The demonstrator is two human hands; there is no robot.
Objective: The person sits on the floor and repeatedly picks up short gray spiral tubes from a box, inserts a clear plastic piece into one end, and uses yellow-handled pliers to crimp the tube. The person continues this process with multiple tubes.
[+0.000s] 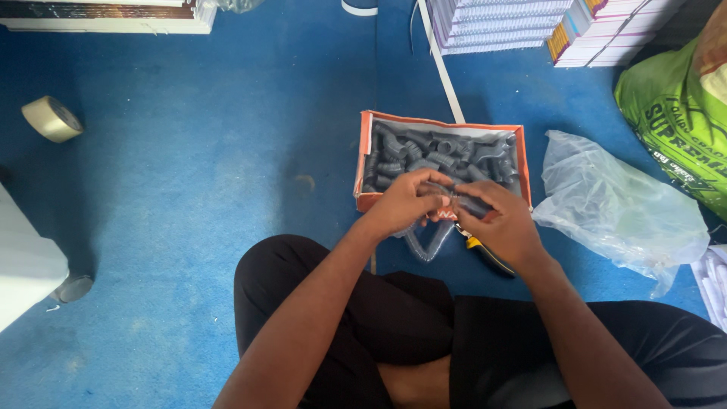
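Observation:
My left hand (407,201) and my right hand (500,223) meet over the near edge of an orange cardboard box (365,163). Together they grip a grey ribbed hose piece (422,246), whose loop hangs down below the hands. The box is filled with several short grey ribbed hose pieces (435,155). A tool with a yellow and black handle (488,256) lies on the blue floor right under my right hand.
A crumpled clear plastic bag (617,201) lies right of the box, a green sack (678,121) beyond it. Stacked books (515,23) stand at the back, a tape roll (51,119) at far left, a white object (26,261) at left. My crossed legs fill the foreground.

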